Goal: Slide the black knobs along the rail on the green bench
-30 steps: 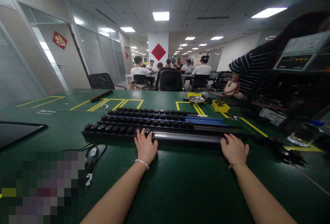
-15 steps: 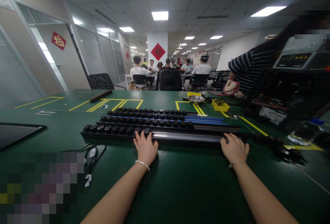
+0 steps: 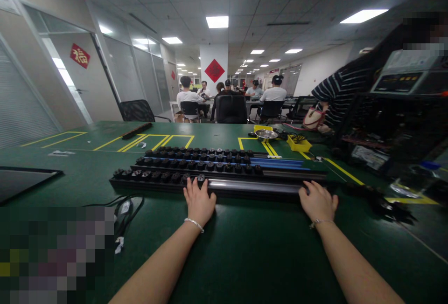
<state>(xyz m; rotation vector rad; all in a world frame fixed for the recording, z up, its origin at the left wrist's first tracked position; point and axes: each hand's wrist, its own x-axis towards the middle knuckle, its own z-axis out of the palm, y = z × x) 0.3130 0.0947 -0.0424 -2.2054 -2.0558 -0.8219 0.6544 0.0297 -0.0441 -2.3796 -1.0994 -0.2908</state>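
Three long black rails lie side by side on the green table [image 3: 245, 248], their left halves filled with rows of round black parts. My left hand [image 3: 199, 201] rests with its fingers stretched out on the nearest rail [image 3: 252, 186], close to its middle, touching the last black parts. My right hand [image 3: 318, 201] lies flat with fingers apart on the same rail's right end. Behind it lie the middle rail [image 3: 196, 166] and the far rail [image 3: 196, 153], beside blue strips [image 3: 280, 162].
A yellow tray [image 3: 299, 144] and a metal bowl [image 3: 266, 134] stand at the back right. A dark machine [image 3: 402, 117] and a person in a striped top [image 3: 343, 92] are on the right. A cable [image 3: 126, 206] lies at the left. People sit at far tables.
My left hand has slid slightly right along the nearest rail. The right hand has barely moved.
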